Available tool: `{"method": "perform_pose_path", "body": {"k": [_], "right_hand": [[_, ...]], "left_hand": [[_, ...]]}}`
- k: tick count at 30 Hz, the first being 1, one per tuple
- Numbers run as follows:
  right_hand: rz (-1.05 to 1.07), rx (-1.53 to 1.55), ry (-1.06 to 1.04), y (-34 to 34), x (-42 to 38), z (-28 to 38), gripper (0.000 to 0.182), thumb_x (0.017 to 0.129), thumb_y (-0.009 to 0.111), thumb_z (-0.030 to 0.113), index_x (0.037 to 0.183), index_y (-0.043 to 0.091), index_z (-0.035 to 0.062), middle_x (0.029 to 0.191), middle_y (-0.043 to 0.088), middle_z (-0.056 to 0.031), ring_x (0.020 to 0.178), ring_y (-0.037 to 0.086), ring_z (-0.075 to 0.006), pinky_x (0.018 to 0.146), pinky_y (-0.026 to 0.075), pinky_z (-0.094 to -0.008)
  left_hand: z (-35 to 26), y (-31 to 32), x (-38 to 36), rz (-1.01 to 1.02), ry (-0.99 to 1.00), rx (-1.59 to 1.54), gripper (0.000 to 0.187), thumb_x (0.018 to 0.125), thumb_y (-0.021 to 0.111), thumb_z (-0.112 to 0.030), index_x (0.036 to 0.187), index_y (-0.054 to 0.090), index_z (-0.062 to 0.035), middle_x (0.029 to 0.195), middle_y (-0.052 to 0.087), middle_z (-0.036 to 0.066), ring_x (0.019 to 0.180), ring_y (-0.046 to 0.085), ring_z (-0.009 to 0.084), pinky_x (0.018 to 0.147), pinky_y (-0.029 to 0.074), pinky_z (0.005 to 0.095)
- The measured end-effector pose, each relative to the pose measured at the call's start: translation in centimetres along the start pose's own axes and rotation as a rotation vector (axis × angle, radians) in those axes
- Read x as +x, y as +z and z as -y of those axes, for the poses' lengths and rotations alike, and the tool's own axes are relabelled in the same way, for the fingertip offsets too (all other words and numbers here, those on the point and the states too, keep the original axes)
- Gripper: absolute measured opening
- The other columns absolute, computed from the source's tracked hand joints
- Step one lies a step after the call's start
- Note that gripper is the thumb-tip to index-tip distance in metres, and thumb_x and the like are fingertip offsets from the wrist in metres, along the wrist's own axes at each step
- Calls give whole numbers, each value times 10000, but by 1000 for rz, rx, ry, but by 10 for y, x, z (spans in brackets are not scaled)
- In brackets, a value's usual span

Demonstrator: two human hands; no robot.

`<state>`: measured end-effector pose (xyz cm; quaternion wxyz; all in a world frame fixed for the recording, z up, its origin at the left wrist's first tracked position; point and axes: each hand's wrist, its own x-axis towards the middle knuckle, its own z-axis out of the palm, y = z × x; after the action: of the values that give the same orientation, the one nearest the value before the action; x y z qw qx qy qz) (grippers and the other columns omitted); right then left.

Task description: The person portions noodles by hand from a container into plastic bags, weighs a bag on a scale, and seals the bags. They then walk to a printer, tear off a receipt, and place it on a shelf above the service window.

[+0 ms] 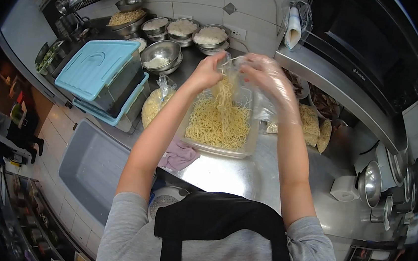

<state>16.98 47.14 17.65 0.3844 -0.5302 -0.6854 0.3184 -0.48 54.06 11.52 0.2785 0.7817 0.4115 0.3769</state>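
My left hand (209,74) grips a clear plastic bag (228,68) by its upper edge, over a plastic tub (250,146). Opposite it, my right hand (264,75), in a loose clear plastic glove and slightly blurred, has its fingers curled at the bag's other side. Yellow noodles (224,99) hang in a clump between the hands, reaching down to the loose noodles (214,128) spread in the tub. How much of the clump is inside the bag is hard to make out. A filled, knotted bag of noodles (155,107) rests left of the tub.
Blue-lidded containers (100,69) stand at the left, above a grey bin (96,165). Metal bowls of white food (211,36) line the wall. A pink cloth (179,155) lies by the tub. Bagged noodles (309,124) sit right, under a shelf with an oven (365,49).
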Motion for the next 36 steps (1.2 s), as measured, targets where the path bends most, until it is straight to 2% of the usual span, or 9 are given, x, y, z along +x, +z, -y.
{"method": "perform_pose_path", "body": {"k": [4, 8, 12, 14, 16, 21, 29, 32, 36], "right_hand": [[57, 31, 153, 13, -30, -36, 680, 652, 736, 314, 1189, 480, -15, 1157, 532, -219, 1102, 508, -296, 915, 417, -378], [311, -372, 201, 80, -40, -95, 696, 610, 747, 376, 1149, 516, 1, 1137, 543, -208, 1087, 513, -312, 917, 411, -377], [291, -577, 129, 124, -35, -128, 663, 620, 737, 399, 1102, 534, -10, 1085, 563, -206, 1019, 544, -313, 849, 446, -375], [256, -646, 152, 125, -28, -150, 588, 637, 743, 328, 1065, 540, -21, 1005, 587, -180, 907, 580, -296, 753, 481, -378], [267, -533, 205, 106, -13, -164, 531, 656, 730, 261, 1060, 539, -25, 971, 593, -168, 860, 588, -277, 719, 491, -357], [134, 263, 233, 25, -9, -61, 324, 716, 653, 91, 1014, 563, 0, 848, 614, -85, 654, 569, -142, 554, 485, -270], [74, 393, -140, -11, 16, 43, 225, 754, 616, 143, 932, 583, 10, 828, 618, -89, 708, 567, -116, 592, 464, -242], [-2, -344, -151, -10, 30, 48, 361, 762, 620, 209, 1033, 557, -22, 865, 592, -143, 862, 555, -200, 775, 439, -329], [-54, 150, -179, -1, 15, 29, 287, 776, 608, 204, 960, 572, -13, 808, 577, -120, 832, 548, -194, 760, 430, -321]], "left_hand": [[-6, -6, 16, -39, -50, -93, 691, 624, 537, 79, 1287, 342, 71, 1234, 474, 207, 705, 545, 142, 637, 451, 255], [-34, -19, 20, -81, -90, 124, 695, 619, 566, 57, 1277, 343, 80, 1084, 557, 200, 686, 574, 163, 608, 460, 282], [-21, -21, 26, -167, 61, 310, 540, 590, 598, 10, 1108, 461, 75, 1183, 463, 240, 1116, 452, 359, 921, 379, 340], [-20, -28, 27, -75, -108, 226, 683, 631, 575, 52, 1277, 352, 69, 970, 576, 164, 675, 570, 155, 586, 461, 289], [-14, -31, 25, -87, -143, 113, 684, 636, 576, 50, 1282, 350, 61, 966, 576, 157, 665, 561, 149, 579, 458, 284], [-8, -37, 18, -23, -140, 74, 685, 647, 577, 45, 1292, 347, 46, 1000, 574, 142, 632, 534, 128, 560, 452, 268], [0, -41, 6, 161, -219, -50, 712, 627, 533, 61, 1309, 331, 37, 1235, 486, 161, 645, 506, 97, 556, 439, 241], [-1, -48, 2, 177, -248, -100, 712, 624, 519, 74, 1309, 331, 38, 1260, 468, 157, 662, 499, 86, 559, 431, 231], [-7, -57, 2, 182, -250, -152, 701, 634, 503, 84, 1310, 319, 52, 1284, 446, 158, 684, 503, 86, 561, 424, 227]]}}
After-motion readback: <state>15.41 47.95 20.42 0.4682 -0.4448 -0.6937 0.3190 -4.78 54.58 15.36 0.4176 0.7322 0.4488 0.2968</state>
